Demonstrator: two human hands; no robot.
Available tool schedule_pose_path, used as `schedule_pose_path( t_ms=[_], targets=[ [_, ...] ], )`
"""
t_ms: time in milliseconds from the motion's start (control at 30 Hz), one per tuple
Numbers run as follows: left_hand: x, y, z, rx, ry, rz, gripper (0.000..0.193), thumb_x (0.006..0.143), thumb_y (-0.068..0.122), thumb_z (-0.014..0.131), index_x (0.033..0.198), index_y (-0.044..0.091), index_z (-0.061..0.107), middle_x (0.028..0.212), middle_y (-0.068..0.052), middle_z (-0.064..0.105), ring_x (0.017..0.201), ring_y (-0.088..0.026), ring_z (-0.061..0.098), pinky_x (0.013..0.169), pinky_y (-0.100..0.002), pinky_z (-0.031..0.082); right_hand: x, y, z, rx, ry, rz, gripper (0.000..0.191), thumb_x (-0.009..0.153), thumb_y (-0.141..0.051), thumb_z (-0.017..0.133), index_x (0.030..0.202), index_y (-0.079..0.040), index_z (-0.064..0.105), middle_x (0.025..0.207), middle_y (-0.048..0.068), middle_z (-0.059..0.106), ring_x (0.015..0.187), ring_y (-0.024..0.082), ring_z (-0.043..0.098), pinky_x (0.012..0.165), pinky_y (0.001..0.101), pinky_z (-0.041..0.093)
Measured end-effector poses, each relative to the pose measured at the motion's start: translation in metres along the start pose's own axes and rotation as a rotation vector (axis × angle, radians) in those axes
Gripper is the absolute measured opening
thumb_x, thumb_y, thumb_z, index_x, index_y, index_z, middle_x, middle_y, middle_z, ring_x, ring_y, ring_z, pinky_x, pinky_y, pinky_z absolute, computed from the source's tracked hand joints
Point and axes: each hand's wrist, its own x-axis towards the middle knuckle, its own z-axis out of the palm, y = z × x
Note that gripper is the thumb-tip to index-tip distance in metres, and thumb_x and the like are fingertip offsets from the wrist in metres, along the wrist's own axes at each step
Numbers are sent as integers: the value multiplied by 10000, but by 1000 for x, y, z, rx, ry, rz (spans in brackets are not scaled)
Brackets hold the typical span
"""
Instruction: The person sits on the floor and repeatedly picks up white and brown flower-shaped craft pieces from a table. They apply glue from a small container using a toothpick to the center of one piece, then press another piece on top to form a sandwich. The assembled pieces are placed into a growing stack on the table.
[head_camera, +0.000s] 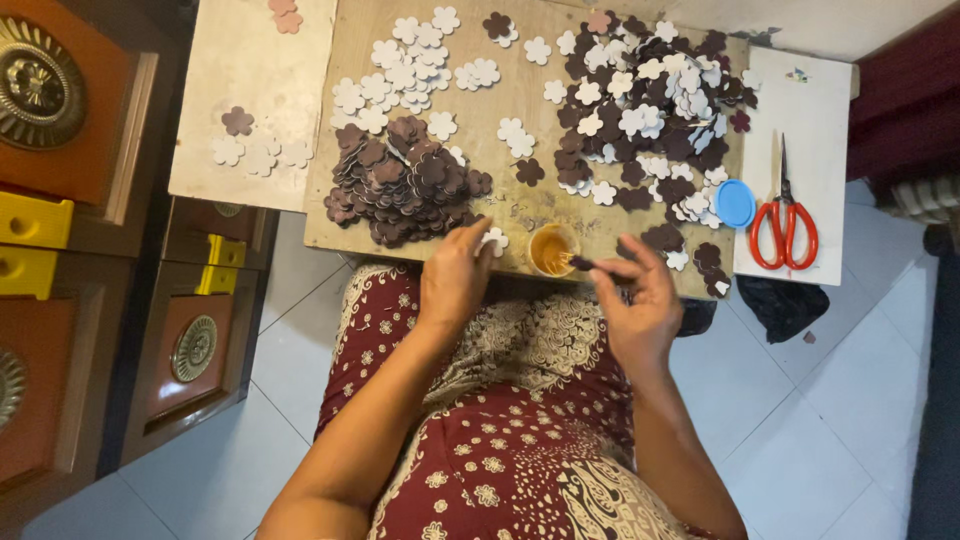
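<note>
My left hand (455, 272) pinches a small white flower-shaped cutout (494, 240) at the near edge of the wooden board (520, 205). My right hand (640, 295) holds a thin dark brush (585, 265) whose tip dips into a small round cup of amber glue (552, 249). A heap of brown flower cutouts (405, 180) lies just beyond my left hand. A mixed brown and white heap (650, 110) lies beyond my right hand.
White flower cutouts (410, 65) are spread at the board's far left. A blue lid (735, 203) and red-handled scissors (785, 225) rest on the right, on a white board (810, 110). A pale board (250, 100) with a few cutouts and orange wooden panels (60, 130) lie left.
</note>
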Motion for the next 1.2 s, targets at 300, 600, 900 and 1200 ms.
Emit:
schedule_pose_path(
  t_ms=[300,600,900,1200],
  targets=[
    [-54,31,-8,-1225,-353,-389,468,951,28,660,1402,-40,553,1210,-120,716,1029,-131,700,871,-266,600,-32,-63,14,-282,-121,-779,353,915,64,789,1229,28,632,1107,150,713,1000,268,734,859,363,616],
    [-67,30,-22,-1212,-283,-388,475,989,28,602,1456,-28,538,1231,-124,700,1051,-134,675,906,-282,593,-46,-88,18,-77,-253,-353,271,970,34,648,1225,-34,708,1243,137,674,1120,220,679,953,305,552],
    [-71,39,-35,-1199,-301,-439,482,979,-2,555,1460,-21,526,1248,-141,699,1060,-153,685,927,-292,597,-50,-89,18,-267,-260,-446,345,925,33,668,1236,-104,728,1287,125,615,1125,239,641,964,350,549],
    [-73,33,-37,-1178,-286,-417,491,975,-8,571,1464,-21,520,1233,-150,701,1050,-150,692,920,-290,604,-40,-68,9,-735,-165,-895,405,898,-16,750,1278,-157,742,1307,104,611,1183,290,592,1000,406,503]
  ],
)
